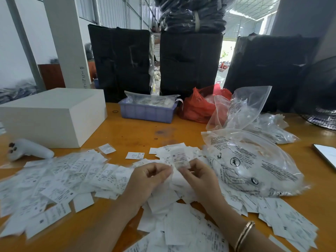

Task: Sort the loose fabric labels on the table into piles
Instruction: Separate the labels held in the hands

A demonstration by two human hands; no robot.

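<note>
White printed fabric labels point(60, 182) lie scattered across the orange table point(138, 131), thickest at the left and in front of me. My right hand point(197, 176) pinches a small upright label point(179, 158) above the heap. Beside it, my left hand point(151, 179) has its fingers curled, fingertips at the lower edge of that label; its hold is hard to make out. A single label point(135, 155) lies apart just beyond my hands.
A white box point(52, 115) and a white controller point(29, 150) sit at the left. A blue tray point(147, 110), a red bag point(198, 106) and clear plastic bags point(251, 160) stand behind and right. A phone point(326, 155) lies at the right edge. Black bundles line the back.
</note>
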